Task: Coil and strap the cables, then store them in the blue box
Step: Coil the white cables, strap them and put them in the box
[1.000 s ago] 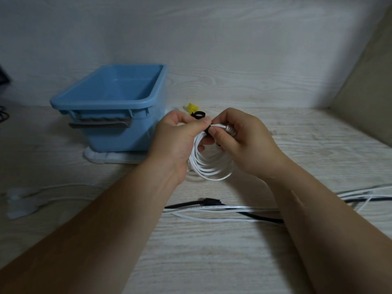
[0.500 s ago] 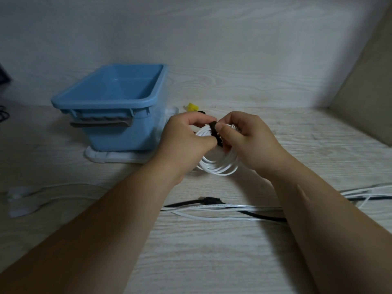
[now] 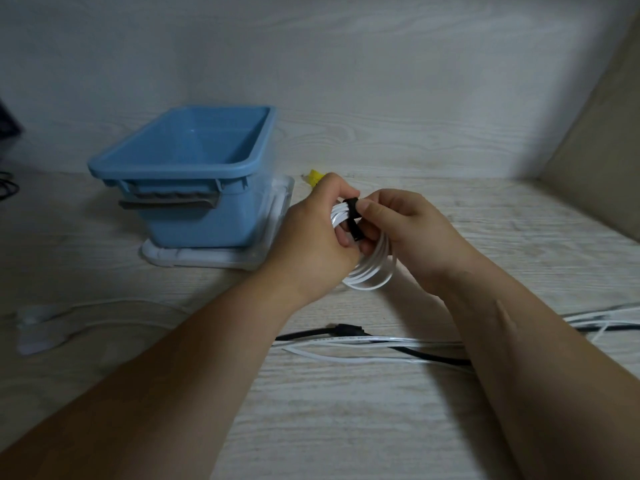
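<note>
A coiled white cable point(image 3: 372, 271) hangs between my hands above the table, just right of the blue box point(image 3: 194, 216). A black strap point(image 3: 354, 220) runs round the top of the coil. My left hand point(image 3: 311, 244) grips the coil's left side, fingers curled round it. My right hand point(image 3: 408, 233) pinches the black strap with thumb and fingers. The blue box stands open with nothing visible inside it.
The box sits on a white lid point(image 3: 207, 256). Loose white cables point(image 3: 363, 341) and a black cable point(image 3: 346, 331) lie across the table in front of my arms. Another white cable with a plug point(image 3: 38, 329) lies at the left. A small yellow item point(image 3: 317, 176) sits behind my left hand.
The black strap has gone from loose above my left thumb to wrapped round the coil's top. Both hands have shifted slightly right with the coil.
</note>
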